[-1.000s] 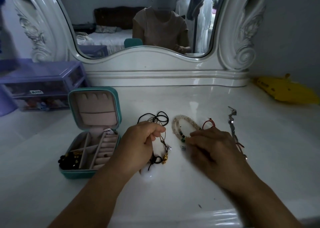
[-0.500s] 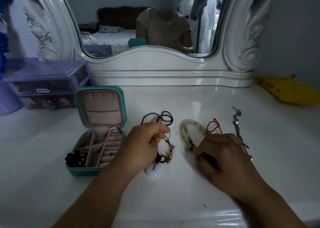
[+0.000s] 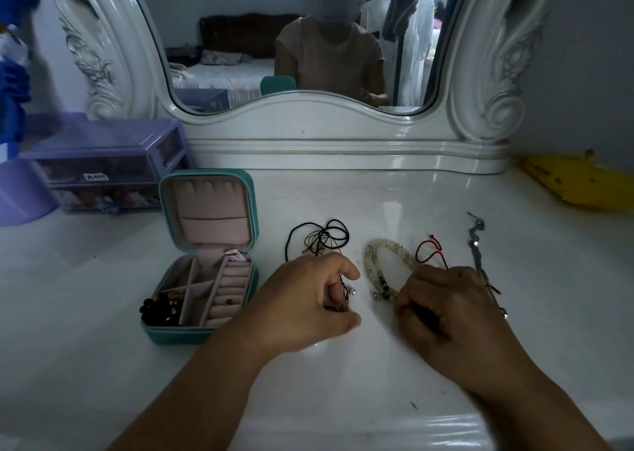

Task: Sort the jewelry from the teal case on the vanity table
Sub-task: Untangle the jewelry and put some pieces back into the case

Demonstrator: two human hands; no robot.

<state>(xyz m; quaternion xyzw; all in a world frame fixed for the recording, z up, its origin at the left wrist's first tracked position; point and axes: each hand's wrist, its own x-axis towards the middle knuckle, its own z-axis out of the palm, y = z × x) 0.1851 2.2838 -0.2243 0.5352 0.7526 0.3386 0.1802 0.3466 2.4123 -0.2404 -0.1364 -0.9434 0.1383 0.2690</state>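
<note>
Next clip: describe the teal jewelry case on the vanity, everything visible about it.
The square teal jewelry case sits open on the white vanity table, left of the left hand, which does not visibly touch it. Its lid stands upright, lined in pale pink with a pocket. The pink base holds divided compartments and ring rolls; the dark and gold beaded jewelry lies in the front-left compartment, spilling slightly over the edge. A small tag rests near the hinge.
</note>
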